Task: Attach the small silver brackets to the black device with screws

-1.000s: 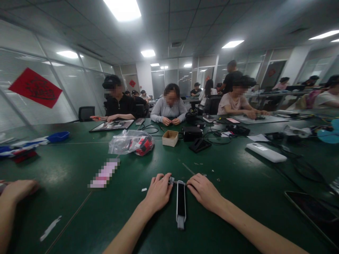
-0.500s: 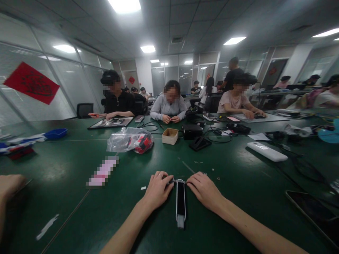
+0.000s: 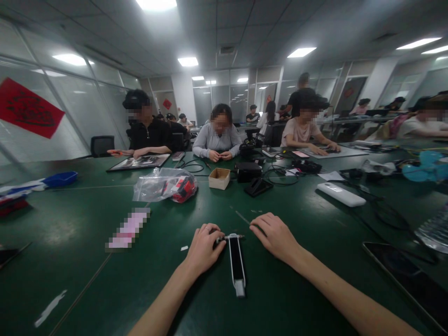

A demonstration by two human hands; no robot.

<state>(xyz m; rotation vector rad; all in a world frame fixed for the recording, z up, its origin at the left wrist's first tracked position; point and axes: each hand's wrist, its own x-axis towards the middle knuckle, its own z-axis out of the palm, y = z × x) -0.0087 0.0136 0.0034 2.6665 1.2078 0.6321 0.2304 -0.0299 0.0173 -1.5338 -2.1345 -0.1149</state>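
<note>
In front of me lies a long narrow object point(image 3: 237, 261) with a black face, a pale frame and a grey tab at its near end. A thin metal rod point(image 3: 241, 236) crosses its far end. My left hand point(image 3: 204, 246) is closed at the left side of that rod, thumb and fingers pinching a small metal piece partly hidden by them. To the right, my right hand point(image 3: 275, 234) is off the object, palm down over the table with its fingers loosely bent and apart from the rod. I see nothing held in it.
Beyond my hands are a small open box point(image 3: 219, 179), a clear plastic bag point(image 3: 164, 186) with red and black contents, and a black box point(image 3: 248, 171). A white device point(image 3: 341, 194), cables and a dark phone point(image 3: 402, 280) lie right. People sit across the green table point(image 3: 140, 289).
My right hand has let go of the rod's right end and moved a little up and right. My left hand keeps its pinch. The view has turned slightly right.
</note>
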